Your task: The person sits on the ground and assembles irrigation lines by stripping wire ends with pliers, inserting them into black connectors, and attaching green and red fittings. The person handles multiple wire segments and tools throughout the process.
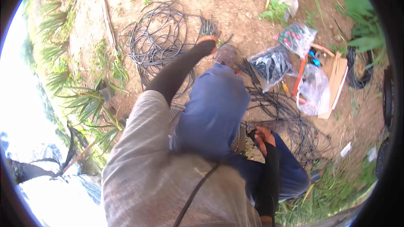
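My left arm, in a black sleeve, reaches forward to the ground beside my shoe (225, 55). The left hand (208, 41) is closed on a bundle of thin black tubes (208, 27), whose ends fan out beyond it. Left of that hand lies a large loose coil of black tubing (158, 38). My right hand (264, 138) stays low over my bent right leg, its fingers curled. A small dark thing shows at the right fingertips, too unclear to name.
On the right are a clear bag of black parts (271, 64), a bag of red and green pieces (296, 38), an empty-looking plastic bag (314, 90) and cardboard (336, 82). Tangled black tubes (282, 111) spread beside my right leg. Another black coil (360, 69) lies farther right.
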A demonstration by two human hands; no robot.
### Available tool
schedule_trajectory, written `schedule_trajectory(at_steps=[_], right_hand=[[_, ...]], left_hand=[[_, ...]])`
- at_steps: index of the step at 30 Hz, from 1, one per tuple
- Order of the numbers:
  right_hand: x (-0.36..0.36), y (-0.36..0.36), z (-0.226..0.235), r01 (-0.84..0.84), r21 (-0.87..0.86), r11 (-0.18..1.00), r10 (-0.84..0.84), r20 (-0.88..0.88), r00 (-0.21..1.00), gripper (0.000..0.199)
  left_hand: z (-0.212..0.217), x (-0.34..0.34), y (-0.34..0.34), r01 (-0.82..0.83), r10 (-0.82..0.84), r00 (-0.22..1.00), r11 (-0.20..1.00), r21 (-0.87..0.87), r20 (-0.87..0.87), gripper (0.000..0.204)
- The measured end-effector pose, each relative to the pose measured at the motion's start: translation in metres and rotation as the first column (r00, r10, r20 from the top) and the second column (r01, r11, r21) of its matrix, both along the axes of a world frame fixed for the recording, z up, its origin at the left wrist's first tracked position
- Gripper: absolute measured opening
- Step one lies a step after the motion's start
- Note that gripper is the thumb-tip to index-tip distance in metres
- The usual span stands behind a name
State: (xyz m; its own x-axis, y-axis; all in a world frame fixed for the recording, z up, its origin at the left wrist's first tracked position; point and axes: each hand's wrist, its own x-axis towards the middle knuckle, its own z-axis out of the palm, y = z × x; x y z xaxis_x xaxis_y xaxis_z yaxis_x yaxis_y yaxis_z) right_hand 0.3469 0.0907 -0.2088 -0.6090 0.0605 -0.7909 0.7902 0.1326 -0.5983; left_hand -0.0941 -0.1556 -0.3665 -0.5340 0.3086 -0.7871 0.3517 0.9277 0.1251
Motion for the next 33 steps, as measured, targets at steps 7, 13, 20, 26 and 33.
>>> schedule_trajectory(at_steps=[7,13,20,26,33], right_hand=[[-0.037,-0.027,0.023,0.003,0.011,1.000,-0.005,0.170,0.986,0.041],[-0.029,-0.033,0.024,0.042,-0.025,0.999,-0.035,0.208,0.977,0.042],[-0.008,-0.030,0.017,0.081,-0.051,0.995,-0.066,0.246,0.967,0.043],[-0.001,-0.032,0.013,0.112,-0.069,0.991,-0.092,0.239,0.967,0.043],[-0.002,-0.040,0.006,0.147,-0.110,0.983,-0.130,0.154,0.979,0.044]], left_hand=[[-0.058,0.095,-0.043,-0.358,0.405,0.892,0.904,0.235,-0.199,0.023],[-0.037,0.093,-0.050,-0.478,0.585,0.752,0.801,0.360,-0.303,0.019],[-0.057,0.103,-0.075,-0.251,0.339,0.875,0.928,0.274,-0.346,0.015],[-0.036,0.117,-0.083,-0.130,0.267,0.860,0.939,0.319,-0.434,0.013],[0.083,0.073,-0.101,-0.379,0.636,0.733,0.675,0.633,-0.240,0.020]])
